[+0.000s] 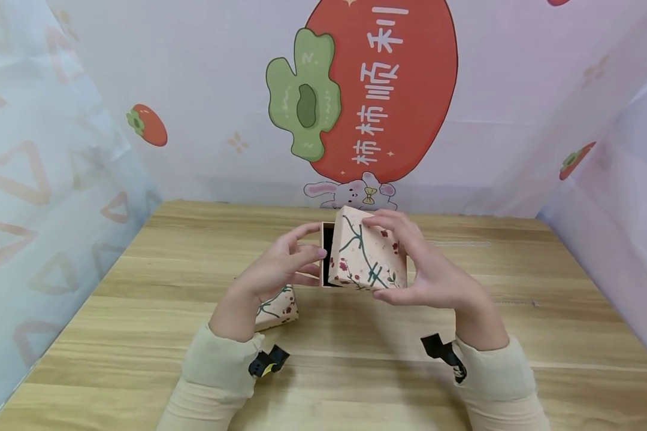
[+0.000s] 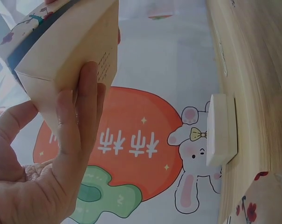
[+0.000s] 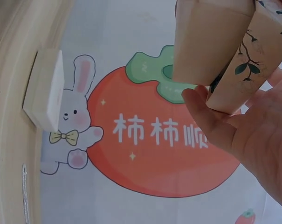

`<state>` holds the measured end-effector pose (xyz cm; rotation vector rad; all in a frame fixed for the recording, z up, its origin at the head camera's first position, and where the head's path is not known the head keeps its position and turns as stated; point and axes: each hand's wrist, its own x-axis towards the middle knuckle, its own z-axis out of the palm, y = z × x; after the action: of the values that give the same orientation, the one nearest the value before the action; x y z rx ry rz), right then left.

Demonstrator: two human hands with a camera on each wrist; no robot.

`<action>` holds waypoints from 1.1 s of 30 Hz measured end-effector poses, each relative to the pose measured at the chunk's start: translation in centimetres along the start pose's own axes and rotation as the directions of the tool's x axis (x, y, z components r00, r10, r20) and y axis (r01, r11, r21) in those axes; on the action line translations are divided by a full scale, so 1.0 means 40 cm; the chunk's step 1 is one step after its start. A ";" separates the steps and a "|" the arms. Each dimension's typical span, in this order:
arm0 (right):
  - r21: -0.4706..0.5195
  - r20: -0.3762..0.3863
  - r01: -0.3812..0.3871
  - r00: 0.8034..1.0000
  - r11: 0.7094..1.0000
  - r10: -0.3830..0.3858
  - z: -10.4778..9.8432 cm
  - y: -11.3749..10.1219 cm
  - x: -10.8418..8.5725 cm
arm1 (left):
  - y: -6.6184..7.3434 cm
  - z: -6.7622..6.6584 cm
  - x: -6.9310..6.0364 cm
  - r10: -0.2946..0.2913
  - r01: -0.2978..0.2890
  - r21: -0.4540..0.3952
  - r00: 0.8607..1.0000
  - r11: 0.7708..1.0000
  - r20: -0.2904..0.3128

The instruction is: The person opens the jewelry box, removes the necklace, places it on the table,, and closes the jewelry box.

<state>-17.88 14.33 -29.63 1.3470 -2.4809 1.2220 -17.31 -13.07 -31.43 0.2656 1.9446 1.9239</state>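
Observation:
My left hand grips the left side of a cream cardboard gift box base, with a dark interior showing at its left. The lid, cream with red blossoms and green branches, is held by my right hand, thumb at the near edge and fingers at the far edge. It sits tilted and off to the right over the base, leaving a gap on the left. Both pieces are raised above the table. In the right wrist view, the lid's flowered side stands at an angle to the plain base.
Partly behind my left forearm, another flowered box piece lies on the wooden table. A small white box stands towards the back. To the right lie a thin silvery chain and a second chain. A printed cloth backs the table.

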 end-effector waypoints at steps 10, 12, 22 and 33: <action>0.051 -0.018 -0.013 1.000 0.999 0.014 0.018 -0.001 0.010 | 0.001 0.003 -0.005 0.022 -0.022 0.001 0.999 1.000 0.040; 0.052 -0.019 -0.017 1.000 0.998 0.018 0.020 -0.001 0.011 | 0.002 0.002 -0.006 0.025 -0.025 -0.002 0.999 1.000 0.044; 0.122 -0.012 -0.044 0.999 0.992 0.045 0.029 -0.002 0.012 | 0.000 -0.011 -0.004 0.052 -0.048 -0.046 0.994 0.998 0.093; 0.069 -0.041 -0.056 0.997 0.996 0.059 0.031 -0.016 0.013 | 0.011 -0.009 -0.013 0.041 -0.041 0.000 0.999 0.999 0.030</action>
<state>-17.35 12.97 -29.88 1.2582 -2.4861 1.3447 -17.04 -13.59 -30.92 0.3351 1.9348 1.9335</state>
